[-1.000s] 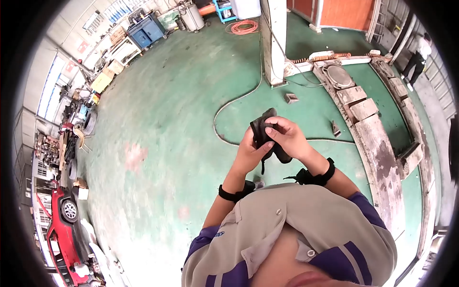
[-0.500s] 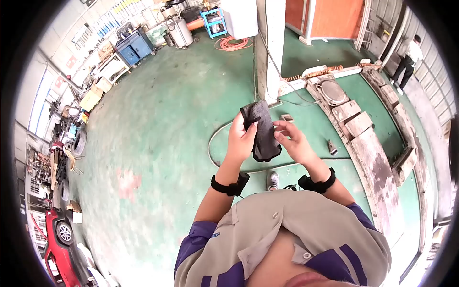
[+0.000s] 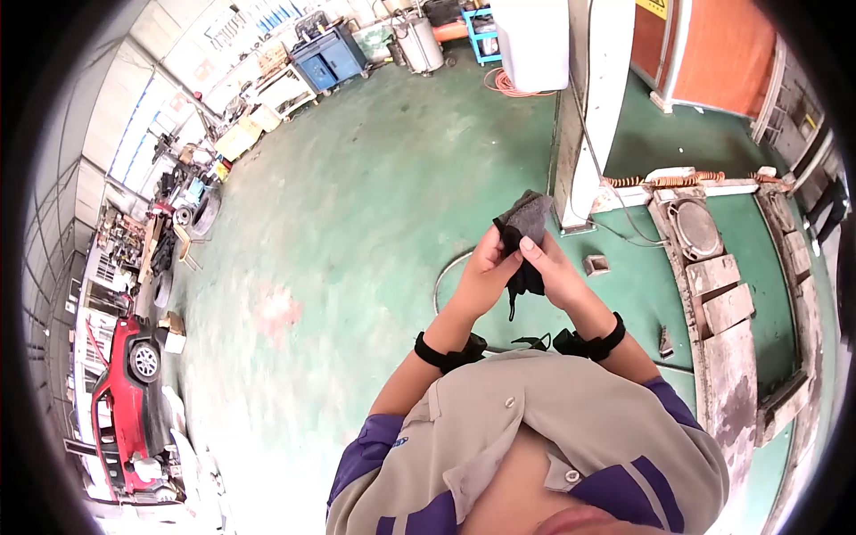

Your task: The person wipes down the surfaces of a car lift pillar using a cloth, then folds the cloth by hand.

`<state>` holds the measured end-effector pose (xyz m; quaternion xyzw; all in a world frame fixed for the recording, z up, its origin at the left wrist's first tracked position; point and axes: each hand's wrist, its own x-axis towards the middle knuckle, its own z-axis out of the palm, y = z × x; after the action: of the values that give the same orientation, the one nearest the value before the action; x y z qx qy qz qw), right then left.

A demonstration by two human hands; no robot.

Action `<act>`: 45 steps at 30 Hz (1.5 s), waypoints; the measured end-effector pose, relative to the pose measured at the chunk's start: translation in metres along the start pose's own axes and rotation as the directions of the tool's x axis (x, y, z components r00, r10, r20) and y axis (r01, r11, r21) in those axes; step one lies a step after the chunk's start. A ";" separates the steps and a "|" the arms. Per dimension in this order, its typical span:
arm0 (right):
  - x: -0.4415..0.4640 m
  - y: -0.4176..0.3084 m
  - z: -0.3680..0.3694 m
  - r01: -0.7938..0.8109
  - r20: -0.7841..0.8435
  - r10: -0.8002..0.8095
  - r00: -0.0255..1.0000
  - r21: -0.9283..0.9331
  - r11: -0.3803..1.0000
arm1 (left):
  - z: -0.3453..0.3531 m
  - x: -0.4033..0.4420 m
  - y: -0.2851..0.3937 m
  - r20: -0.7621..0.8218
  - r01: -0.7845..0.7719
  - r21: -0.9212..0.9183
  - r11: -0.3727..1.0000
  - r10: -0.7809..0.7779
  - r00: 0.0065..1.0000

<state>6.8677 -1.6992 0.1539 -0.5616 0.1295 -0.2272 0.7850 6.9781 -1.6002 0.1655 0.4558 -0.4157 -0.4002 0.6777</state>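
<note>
A soft, dark grey piece of fabric with black edging [image 3: 532, 212] is bunched up in front of me at chest height. I cannot tell its exact kind. My left hand [image 3: 488, 270] grips its near left side, fingers curled and thumb pressed on the black part. From the other side my right hand [image 3: 554, 273] also holds it, with the thumb on top near the left thumb. A thin black strip hangs below between the two hands. Each wrist wears a black strap.
Green floor [image 3: 374, 214] spreads ahead. A white post [image 3: 596, 116] rises beyond my hands, with a vehicle lift platform [image 3: 727, 366] to the right. A blue cabinet [image 3: 330, 62] stands far back, a red car [image 3: 120, 401] at left. At the right edge a person [image 3: 829, 209] is partly visible.
My right hand has closed onto the fabric, which is now bunched rather than stretched long. Both hands have come together, and the view has turned left.
</note>
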 end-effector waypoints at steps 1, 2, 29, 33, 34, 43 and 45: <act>0.011 0.000 0.002 0.042 -0.006 -0.042 0.999 -0.019 0.999 | -0.007 0.008 -0.004 -0.016 0.007 -0.043 0.999 -0.008 1.000; 0.018 0.000 0.004 0.083 -0.010 -0.083 0.996 -0.037 0.996 | -0.013 0.012 -0.007 -0.033 0.013 -0.088 0.996 -0.016 0.999; 0.461 0.052 0.066 -0.094 -0.115 0.073 0.991 -0.190 0.977 | -0.367 0.294 0.014 -0.168 0.078 -0.200 0.977 -0.113 0.979; 0.523 0.071 0.083 -0.156 -0.123 0.160 0.979 0.040 0.987 | -0.425 0.307 0.020 -0.254 0.024 -0.254 0.967 -0.091 0.963; 0.541 0.078 0.089 -0.165 -0.092 0.168 0.982 0.041 0.985 | -0.437 0.309 0.026 -0.296 -0.036 -0.304 0.952 -0.058 0.953; 0.750 0.137 0.121 -0.276 0.157 0.233 0.960 0.373 0.886 | -0.582 0.379 0.038 -0.606 -0.273 -0.184 0.944 0.110 0.788; 0.800 0.131 0.120 -0.301 0.194 0.247 0.949 0.337 0.892 | -0.608 0.412 0.039 -0.620 -0.306 -0.166 0.937 0.142 0.772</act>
<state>7.6407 -1.9671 0.1120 -0.3985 0.1055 -0.0922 0.9064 7.6869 -1.7962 0.1387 0.4134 -0.1761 -0.2018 0.8703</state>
